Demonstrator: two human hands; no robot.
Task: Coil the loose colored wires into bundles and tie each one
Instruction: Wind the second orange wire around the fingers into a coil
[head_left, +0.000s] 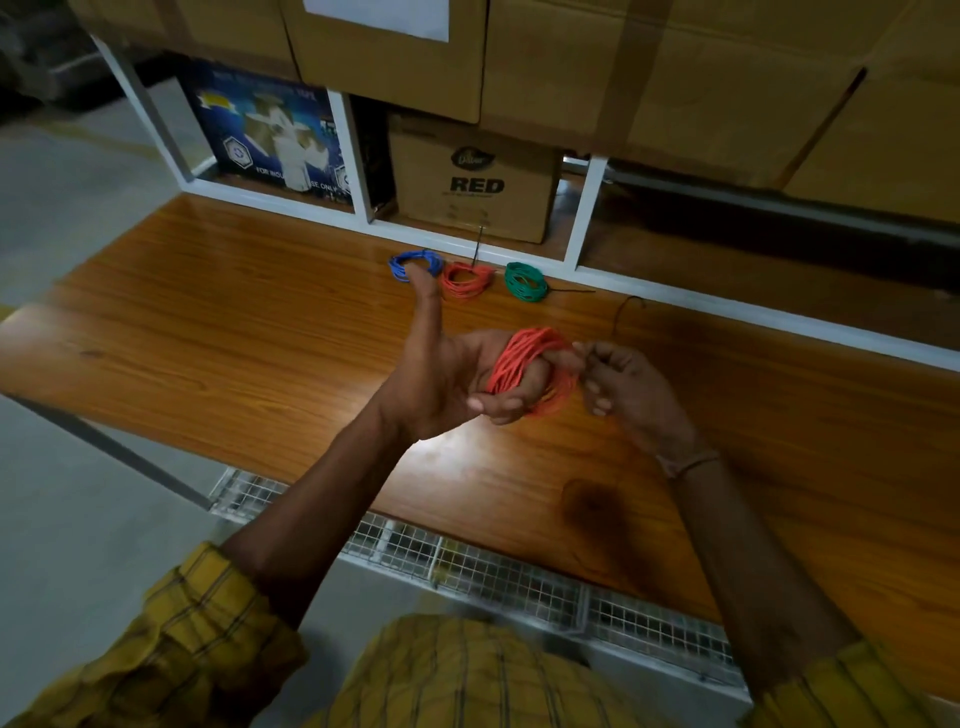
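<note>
Left hand (441, 384) grips orange coil (530, 369); right hand (623, 389) pinches its end; box (472, 182) reads "RED".

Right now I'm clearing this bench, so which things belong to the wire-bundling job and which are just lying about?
Part of the job:
- orange wire coil wound around the left hand
- right hand pinching its end
- blue wire bundle, orange-red wire bundle, green wire bundle
- thin black tie on the wooden bench

Lying about:
- brown cardboard box marked RED
- blue printed carton
</note>
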